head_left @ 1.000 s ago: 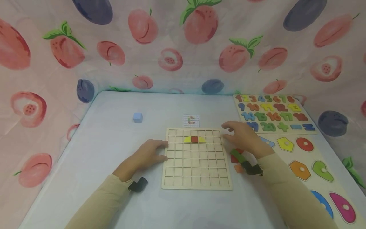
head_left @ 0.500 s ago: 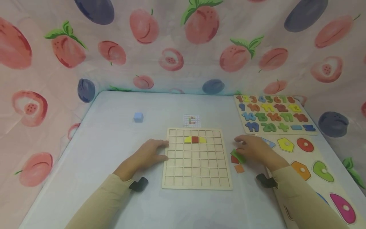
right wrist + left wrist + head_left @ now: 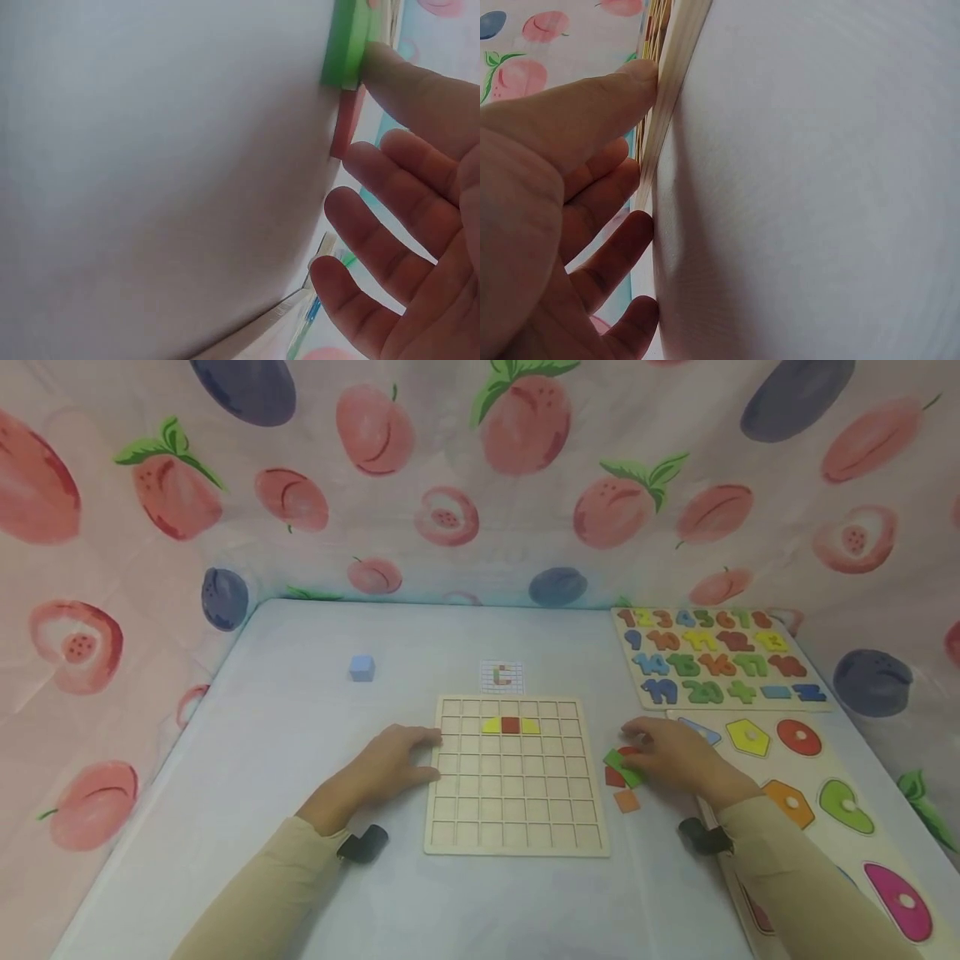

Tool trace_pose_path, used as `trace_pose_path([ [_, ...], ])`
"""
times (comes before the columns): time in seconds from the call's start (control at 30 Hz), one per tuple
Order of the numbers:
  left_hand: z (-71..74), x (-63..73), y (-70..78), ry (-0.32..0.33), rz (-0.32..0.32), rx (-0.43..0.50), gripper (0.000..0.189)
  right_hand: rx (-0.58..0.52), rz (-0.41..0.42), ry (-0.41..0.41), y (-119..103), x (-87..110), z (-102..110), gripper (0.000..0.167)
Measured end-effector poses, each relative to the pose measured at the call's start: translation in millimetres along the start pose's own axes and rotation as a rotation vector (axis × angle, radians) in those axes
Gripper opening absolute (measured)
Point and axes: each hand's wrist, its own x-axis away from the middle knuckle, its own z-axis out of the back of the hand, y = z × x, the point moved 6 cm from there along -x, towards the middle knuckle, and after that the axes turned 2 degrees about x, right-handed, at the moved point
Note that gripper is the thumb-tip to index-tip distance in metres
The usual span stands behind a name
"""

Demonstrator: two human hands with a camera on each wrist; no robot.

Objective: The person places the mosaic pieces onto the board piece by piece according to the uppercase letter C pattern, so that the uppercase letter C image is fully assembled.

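A square wooden grid board lies in the middle of the table. Near its top, a red square tile sits between two yellow tiles. My left hand rests along the board's left edge; in the left wrist view the thumb touches the rim. To the right of the board, my right hand reaches over loose pieces. Its thumb touches a green tile, and its fingers are beside a red piece. An orange square tile lies just nearer to me.
A small pattern card lies behind the board. A light blue cube stands at the back left. On the right are a number puzzle board and a shape puzzle board. Fruit-printed cloth hangs around the table.
My right hand has moved right and toward me, from the board's upper right corner to the loose pieces. Red now shows behind the green tile. The left hand stays in place.
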Motion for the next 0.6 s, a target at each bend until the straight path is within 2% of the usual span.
trace_pose_path([
  [0.4,2.5,1.7,3.6,0.005,-0.013,-0.002,0.052,0.035,0.055,0.024,-10,-3.0,0,0.043],
  [0.6,1.4,0.8,3.1,0.012,-0.027,-0.007,0.052,0.000,0.064,0.013,-19,-6.8,-3,0.040],
])
